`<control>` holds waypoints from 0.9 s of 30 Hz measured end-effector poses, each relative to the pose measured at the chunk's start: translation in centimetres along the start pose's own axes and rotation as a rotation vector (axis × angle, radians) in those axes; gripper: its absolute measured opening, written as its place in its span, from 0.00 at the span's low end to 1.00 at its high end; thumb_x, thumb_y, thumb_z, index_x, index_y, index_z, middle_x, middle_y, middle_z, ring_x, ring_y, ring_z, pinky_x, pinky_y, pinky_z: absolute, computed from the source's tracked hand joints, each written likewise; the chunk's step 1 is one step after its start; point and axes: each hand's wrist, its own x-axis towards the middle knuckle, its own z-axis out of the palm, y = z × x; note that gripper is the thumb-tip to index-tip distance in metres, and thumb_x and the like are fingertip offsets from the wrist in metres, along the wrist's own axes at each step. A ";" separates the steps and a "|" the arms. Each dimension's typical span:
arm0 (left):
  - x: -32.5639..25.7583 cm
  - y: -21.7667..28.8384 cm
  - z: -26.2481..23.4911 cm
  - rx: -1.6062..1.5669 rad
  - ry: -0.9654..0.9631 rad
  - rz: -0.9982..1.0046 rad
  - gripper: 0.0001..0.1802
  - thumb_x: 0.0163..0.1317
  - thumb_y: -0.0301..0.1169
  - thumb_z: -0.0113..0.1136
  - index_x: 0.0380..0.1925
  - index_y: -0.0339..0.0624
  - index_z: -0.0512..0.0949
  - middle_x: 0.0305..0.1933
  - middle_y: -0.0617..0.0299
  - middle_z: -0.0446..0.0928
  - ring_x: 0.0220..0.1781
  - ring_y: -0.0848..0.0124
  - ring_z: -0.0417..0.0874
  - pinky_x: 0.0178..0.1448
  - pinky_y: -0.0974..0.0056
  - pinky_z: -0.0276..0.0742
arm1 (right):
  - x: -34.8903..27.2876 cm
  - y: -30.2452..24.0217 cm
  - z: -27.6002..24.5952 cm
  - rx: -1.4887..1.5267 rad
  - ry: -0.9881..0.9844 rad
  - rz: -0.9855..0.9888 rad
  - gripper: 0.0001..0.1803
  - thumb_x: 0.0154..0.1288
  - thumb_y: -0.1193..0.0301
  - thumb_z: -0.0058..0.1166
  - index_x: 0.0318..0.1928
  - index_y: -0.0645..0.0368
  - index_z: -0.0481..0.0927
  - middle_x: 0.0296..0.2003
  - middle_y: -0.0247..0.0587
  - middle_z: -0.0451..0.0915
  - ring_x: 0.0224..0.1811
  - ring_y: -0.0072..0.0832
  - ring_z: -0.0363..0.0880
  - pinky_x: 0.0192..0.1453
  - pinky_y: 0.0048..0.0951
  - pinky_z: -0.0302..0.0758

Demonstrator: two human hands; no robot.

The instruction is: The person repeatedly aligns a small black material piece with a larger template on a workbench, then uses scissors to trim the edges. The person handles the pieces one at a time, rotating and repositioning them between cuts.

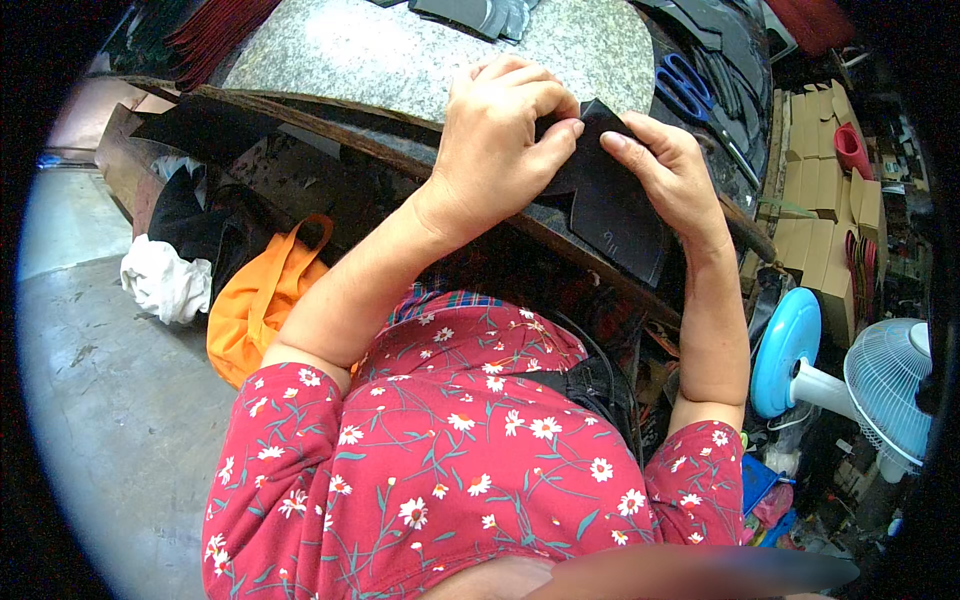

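Note:
Between my hands is a flat black piece, like cut leather or sheet material [612, 205], with a notched edge and a pale handwritten mark near its lower end. My left hand [505, 135] is closed in a pinch at the piece's upper left edge, most of its fingertips hidden. My right hand [672, 172] grips the upper right edge, its thumb on top and the other fingers out of sight behind. The piece hangs tilted over the near edge of the worktable, in front of a pale speckled stone slab [340, 60].
Blue-handled scissors [684, 88] and dark strips lie right of the slab; grey cut pieces [480, 15] rest at its far edge. An orange bag [262, 300] hangs at left, beside white cloth [165, 280]. Cardboard boxes [812, 150] and a blue-and-white fan [888, 385] stand right.

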 end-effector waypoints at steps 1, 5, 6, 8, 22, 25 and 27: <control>0.1 0.0 0.0 -0.027 -0.004 -0.007 0.06 0.54 0.27 0.69 0.31 0.38 0.82 0.38 0.57 0.83 0.50 0.58 0.83 0.56 0.57 0.75 | 0.0 0.0 0.0 -0.021 -0.007 0.015 0.16 0.73 0.68 0.58 0.55 0.65 0.82 0.40 0.31 0.86 0.43 0.16 0.79 0.50 0.23 0.76; 0.3 0.0 -0.3 -0.023 0.011 -0.008 0.06 0.56 0.27 0.69 0.31 0.37 0.83 0.37 0.56 0.83 0.47 0.58 0.83 0.55 0.58 0.76 | 0.0 -0.1 0.2 0.013 0.019 0.009 0.16 0.72 0.67 0.58 0.54 0.64 0.82 0.40 0.32 0.86 0.43 0.16 0.79 0.50 0.24 0.76; 0.3 0.1 -0.3 0.014 0.020 -0.005 0.06 0.57 0.27 0.69 0.31 0.37 0.83 0.37 0.57 0.83 0.46 0.58 0.83 0.55 0.57 0.76 | -0.1 -0.1 0.2 0.085 0.024 -0.017 0.16 0.72 0.67 0.58 0.54 0.63 0.83 0.40 0.32 0.86 0.42 0.16 0.79 0.49 0.24 0.76; 0.3 0.3 -0.4 0.020 0.015 -0.020 0.06 0.57 0.28 0.69 0.31 0.37 0.83 0.37 0.57 0.83 0.45 0.59 0.83 0.54 0.58 0.76 | -0.1 -0.1 0.3 -0.011 0.041 -0.018 0.16 0.72 0.67 0.58 0.54 0.63 0.83 0.39 0.33 0.86 0.42 0.16 0.79 0.49 0.24 0.76; 0.7 0.4 -0.4 -0.149 -0.043 -0.127 0.06 0.61 0.28 0.66 0.34 0.36 0.82 0.34 0.61 0.82 0.40 0.71 0.83 0.47 0.67 0.76 | -0.1 -0.2 0.4 -0.159 0.089 -0.100 0.15 0.70 0.66 0.61 0.52 0.61 0.84 0.35 0.40 0.87 0.38 0.18 0.81 0.46 0.26 0.77; 0.7 0.5 -0.6 -0.134 -0.051 -0.129 0.07 0.62 0.29 0.66 0.34 0.36 0.83 0.32 0.61 0.82 0.38 0.72 0.83 0.45 0.67 0.76 | -0.1 -0.3 0.5 -0.181 0.066 -0.098 0.15 0.70 0.66 0.60 0.52 0.61 0.84 0.35 0.40 0.87 0.38 0.18 0.81 0.46 0.26 0.77; 0.7 0.6 -0.6 -0.178 -0.042 -0.123 0.08 0.62 0.30 0.66 0.34 0.36 0.83 0.32 0.61 0.82 0.37 0.72 0.82 0.44 0.67 0.76 | -0.1 -0.4 0.6 -0.186 0.053 -0.120 0.15 0.70 0.67 0.60 0.52 0.61 0.84 0.36 0.40 0.87 0.38 0.18 0.81 0.46 0.26 0.77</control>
